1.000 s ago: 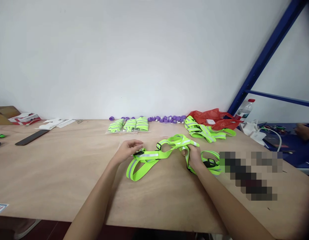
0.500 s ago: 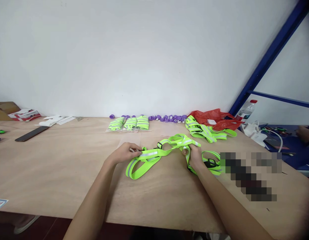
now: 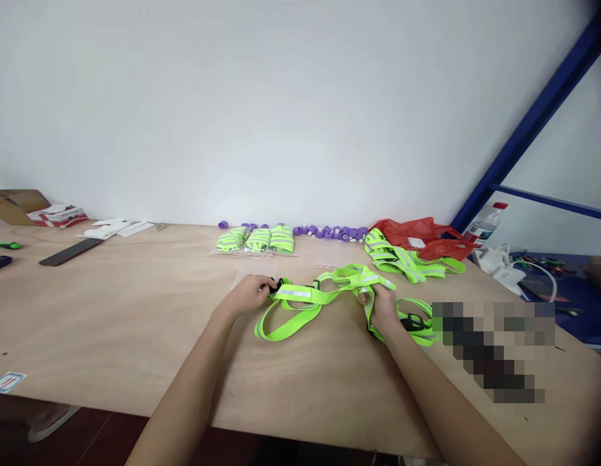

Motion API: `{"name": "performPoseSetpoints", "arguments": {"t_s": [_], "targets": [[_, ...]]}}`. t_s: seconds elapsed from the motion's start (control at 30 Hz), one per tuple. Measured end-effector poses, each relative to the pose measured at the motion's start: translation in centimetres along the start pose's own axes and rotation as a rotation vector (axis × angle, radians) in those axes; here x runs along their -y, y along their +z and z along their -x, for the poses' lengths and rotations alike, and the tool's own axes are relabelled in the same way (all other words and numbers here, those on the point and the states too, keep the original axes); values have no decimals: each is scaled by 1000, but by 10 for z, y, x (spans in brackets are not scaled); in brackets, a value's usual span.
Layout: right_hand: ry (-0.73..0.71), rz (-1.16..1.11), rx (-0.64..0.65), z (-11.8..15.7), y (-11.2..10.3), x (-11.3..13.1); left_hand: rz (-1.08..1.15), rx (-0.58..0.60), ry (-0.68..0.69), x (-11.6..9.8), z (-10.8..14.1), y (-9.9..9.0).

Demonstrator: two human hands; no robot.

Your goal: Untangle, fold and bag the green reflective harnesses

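Observation:
A neon-green reflective strap harness (image 3: 307,299) with grey stripes and black buckles lies stretched across the wooden table (image 3: 111,310). My left hand (image 3: 247,294) pinches its left end at a black buckle. My right hand (image 3: 381,309) grips a bunched part of the straps at the right, with more loops trailing past it to the right.
Three bagged green harnesses (image 3: 256,239) and a row of purple caps (image 3: 329,231) line the back wall. A loose green harness pile (image 3: 407,261) and red bag (image 3: 424,232) sit back right. A water bottle (image 3: 485,223), white cable, dark flat tool (image 3: 70,251) and boxes lie at the sides.
My left hand closed onto the strap's left end at the buckle and drew it slightly up and away. The right hand kept its grip.

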State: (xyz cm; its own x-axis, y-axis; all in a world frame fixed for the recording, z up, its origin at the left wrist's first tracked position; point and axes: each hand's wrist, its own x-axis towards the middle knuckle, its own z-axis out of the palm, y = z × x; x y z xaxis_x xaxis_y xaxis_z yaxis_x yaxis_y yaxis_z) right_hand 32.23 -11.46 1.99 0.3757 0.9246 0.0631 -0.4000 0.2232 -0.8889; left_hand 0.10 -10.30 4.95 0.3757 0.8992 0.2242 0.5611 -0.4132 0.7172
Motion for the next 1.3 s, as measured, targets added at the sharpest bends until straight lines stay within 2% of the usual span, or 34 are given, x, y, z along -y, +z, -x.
{"name": "performPoseSetpoints", "arguments": {"t_s": [0.07,0.13,0.33,0.47,0.6,0.67,0.73,0.83,0.9,1.0,1.07,1.17,1.23,1.3], "targets": [[-14,6,18,0,0,1,38,-12,-2,4,-2,2],[-21,16,33,0,0,1,79,-73,-15,7,-3,2],[-18,2,105,0,-4,-1,359,-424,-145,11,-6,-7],[-13,9,81,1,-4,1,566,-732,-211,12,-6,-23],[-165,218,32,-2,-3,1,759,-1033,-225,16,-3,-45],[-221,281,-5,-4,-4,-1,845,-1108,-216,16,0,-55],[-219,293,-8,-5,-5,-3,911,-1115,-169,12,5,-63],[-198,268,30,-6,-6,-5,952,-1010,-58,-1,18,-66],[-190,231,39,-5,-6,-5,920,-855,-18,-11,32,-63],[-155,173,26,-3,-5,-1,761,-509,-23,-25,63,-54],[-122,148,23,-1,-3,1,639,-201,-33,-35,84,-48],[-103,126,21,1,-1,4,589,166,-43,-47,108,-44],[-95,106,20,2,-1,5,581,278,-48,-54,111,-44],[-81,85,23,1,-1,5,567,274,-36,-60,102,-43]]}}
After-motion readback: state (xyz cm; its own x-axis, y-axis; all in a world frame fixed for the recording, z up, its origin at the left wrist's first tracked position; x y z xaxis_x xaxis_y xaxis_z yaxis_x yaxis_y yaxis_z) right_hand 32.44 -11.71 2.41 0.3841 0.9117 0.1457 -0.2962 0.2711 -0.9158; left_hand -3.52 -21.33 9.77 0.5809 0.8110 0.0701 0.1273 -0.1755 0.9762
